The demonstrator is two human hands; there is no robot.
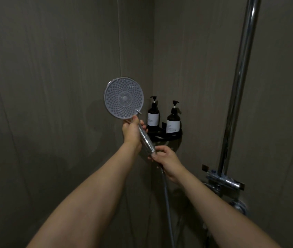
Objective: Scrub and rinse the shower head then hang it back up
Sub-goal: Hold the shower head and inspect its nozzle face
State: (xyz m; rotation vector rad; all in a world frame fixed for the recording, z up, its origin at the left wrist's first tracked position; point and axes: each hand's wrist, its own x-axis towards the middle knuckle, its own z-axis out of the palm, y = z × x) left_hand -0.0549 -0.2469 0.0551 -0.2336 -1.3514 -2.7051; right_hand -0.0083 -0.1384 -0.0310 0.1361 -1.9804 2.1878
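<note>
Dim grey-tiled shower corner: we hold the shower head up, off its mount.

From the head view, our left hand [132, 131] wraps the top of the handle just under the shower head [123, 97], its nozzle face turned toward us; our right hand [166, 159] pinches the handle's lower end where the hose [167, 197] joins. Two pump bottles [153, 113] stand on a corner shelf [167, 136] just behind, the chrome riser rail [238, 90] to the right. We judge that a wet chrome handle could slip, or a swing could knock the bottles off.
</note>
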